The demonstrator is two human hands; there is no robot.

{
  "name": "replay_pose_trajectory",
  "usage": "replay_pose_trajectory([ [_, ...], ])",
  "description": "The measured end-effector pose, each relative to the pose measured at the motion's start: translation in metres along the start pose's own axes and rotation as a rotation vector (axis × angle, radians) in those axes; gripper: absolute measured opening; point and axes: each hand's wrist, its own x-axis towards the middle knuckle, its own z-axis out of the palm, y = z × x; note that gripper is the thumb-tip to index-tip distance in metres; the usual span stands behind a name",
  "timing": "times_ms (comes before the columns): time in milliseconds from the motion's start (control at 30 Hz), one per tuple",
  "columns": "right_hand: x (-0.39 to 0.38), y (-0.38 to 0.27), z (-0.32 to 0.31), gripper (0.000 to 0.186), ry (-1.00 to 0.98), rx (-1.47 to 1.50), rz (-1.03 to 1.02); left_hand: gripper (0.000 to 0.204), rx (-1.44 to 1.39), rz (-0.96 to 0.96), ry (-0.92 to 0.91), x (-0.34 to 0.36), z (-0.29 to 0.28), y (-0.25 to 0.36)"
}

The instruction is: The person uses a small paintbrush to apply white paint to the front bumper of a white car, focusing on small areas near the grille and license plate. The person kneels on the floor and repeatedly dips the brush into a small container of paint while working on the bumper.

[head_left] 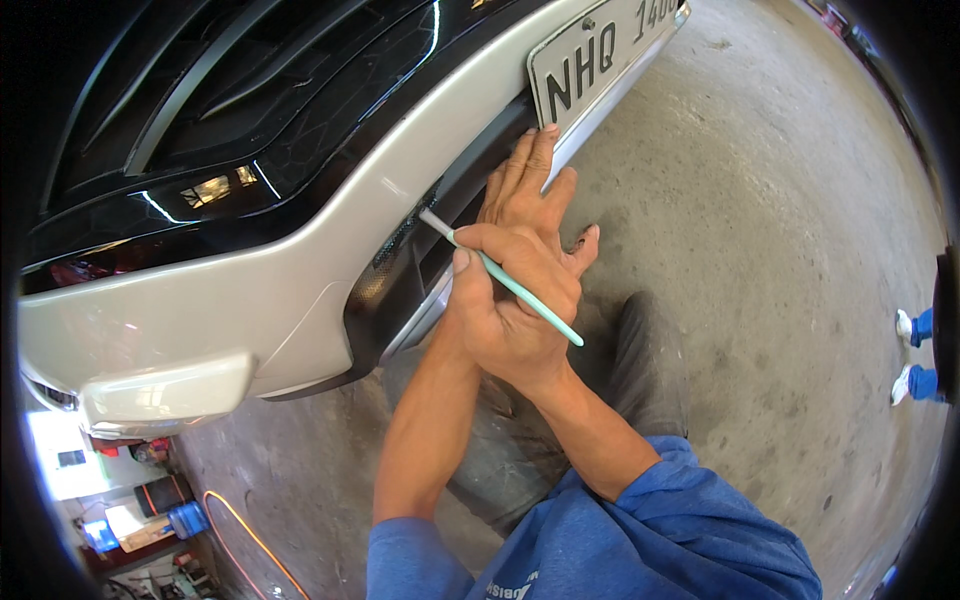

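A thin mint-green paintbrush is pinched in the thumb and fingers of my right hand. Its pale bristle tip meets the dark, textured trim in the lower opening of a light-coloured car bumper. Further along the bumper, my left hand lies open with its fingers stretched out, the fingertips at the lower edge of the license plate. My right hand crosses over my left wrist and hides part of it.
The glossy black grille fills the upper left. Concrete floor spreads to the right, where a person's white shoes show. At the lower left, an orange hose runs over the floor near blue containers and other clutter.
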Motion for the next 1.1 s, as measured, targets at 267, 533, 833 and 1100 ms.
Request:
replay_pose_trajectory([
  [267, -0.0017, -0.0012, 0.0008, 0.015, -0.010, 0.006, 0.010, 0.059, -0.011, 0.003, 0.008, 0.0004, 0.0000, 0.0006],
  [533, -0.0020, -0.0017, 0.0018, 0.014, -0.012, 0.022, 0.001, 0.059, -0.002, 0.020, 0.013, 0.0004, 0.0004, -0.0010],
  [833, -0.0033, -0.0028, 0.0026, 0.014, -0.023, 0.041, 0.025, 0.059, -0.022, 0.019, 0.017, 0.0008, 0.0011, -0.0018],
  [1100, -0.0044, -0.0049, 0.0025, 0.013, -0.036, 0.052, 0.042, 0.061, -0.029, 0.052, 0.042, 0.0012, 0.0029, -0.0043],
])
